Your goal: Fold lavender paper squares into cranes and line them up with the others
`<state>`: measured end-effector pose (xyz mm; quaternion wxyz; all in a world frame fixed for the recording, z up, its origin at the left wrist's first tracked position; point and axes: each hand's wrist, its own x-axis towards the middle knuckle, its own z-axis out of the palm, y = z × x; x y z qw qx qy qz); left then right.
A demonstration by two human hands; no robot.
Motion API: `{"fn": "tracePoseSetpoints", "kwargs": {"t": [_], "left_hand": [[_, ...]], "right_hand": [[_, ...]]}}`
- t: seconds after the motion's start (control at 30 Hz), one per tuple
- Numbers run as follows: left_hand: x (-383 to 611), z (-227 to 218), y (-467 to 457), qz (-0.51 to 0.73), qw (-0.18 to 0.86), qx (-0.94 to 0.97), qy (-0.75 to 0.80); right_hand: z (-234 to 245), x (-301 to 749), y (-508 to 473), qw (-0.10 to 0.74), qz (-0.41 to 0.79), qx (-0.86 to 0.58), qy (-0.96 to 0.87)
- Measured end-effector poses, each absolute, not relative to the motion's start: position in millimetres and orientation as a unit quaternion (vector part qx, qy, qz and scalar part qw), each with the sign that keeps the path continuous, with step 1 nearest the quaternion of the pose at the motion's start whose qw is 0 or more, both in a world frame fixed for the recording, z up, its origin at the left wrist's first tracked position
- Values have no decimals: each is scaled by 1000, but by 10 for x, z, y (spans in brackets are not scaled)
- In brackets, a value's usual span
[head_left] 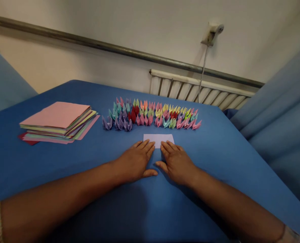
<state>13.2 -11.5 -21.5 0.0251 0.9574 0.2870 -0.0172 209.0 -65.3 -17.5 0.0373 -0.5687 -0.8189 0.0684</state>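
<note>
A small pale lilac rectangle of paper point(159, 137) lies flat on the blue table, long side across. My left hand point(134, 160) rests with its fingertips on the paper's left near part, fingers stretched out and thumb apart. On the right near part lie the fingertips of my right hand point(179, 163), likewise stretched flat with the thumb out to the side. Both hands cover the sheet's near corners. Just beyond the paper stand several rows of folded paper cranes point(148, 118) in purple, teal, red, pink, yellow and green.
To the left is a thick stack of coloured paper sheets point(57, 114), pink on top, its lower sheets uneven. The blue table point(109, 212) reaches toward a wall with a metal rail point(124, 50) and a white radiator point(185, 81). A blue curtain point(283, 111) hangs at the right.
</note>
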Motion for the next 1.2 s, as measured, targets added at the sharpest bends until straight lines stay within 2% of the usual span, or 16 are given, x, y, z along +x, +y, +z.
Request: {"fn": "tracePoseSetpoints", "kwargs": {"t": [0.23, 0.33, 0.43, 0.53, 0.63, 0.7, 0.77, 0.9, 0.97, 1.1, 1.2], "left_hand": [[126, -80, -129, 10, -25, 927, 373], [141, -106, -47, 84, -17, 945, 317], [160, -174, 14, 120, 44, 955, 267], [161, -235, 27, 141, 110, 946, 272], [149, -252, 20, 183, 160, 918, 313], [145, -236, 16, 199, 177, 903, 337], [143, -210, 17, 200, 171, 898, 353], [131, -165, 26, 184, 144, 910, 341], [122, -148, 31, 191, 136, 913, 335], [110, -128, 46, 231, 133, 901, 341], [109, -136, 73, 231, 156, 896, 345]], "right_hand": [[-267, 2360, -481, 39, -35, -668, -742], [-398, 2455, -338, 122, -31, -676, -726], [-538, 2484, -212, 222, 36, -676, -702], [-620, 2464, -148, 337, 109, -647, -675], [-571, 2422, -189, 412, 116, -582, -692], [-467, 2379, -280, 402, 68, -532, -742], [-338, 2327, -401, 349, 26, -470, -811], [-141, 2256, -600, 271, 13, -371, -888], [-114, 2272, -618, 313, 30, -379, -870], [-204, 2386, -470, 472, 58, -494, -728], [-300, 2436, -347, 442, 111, -529, -716]]}}
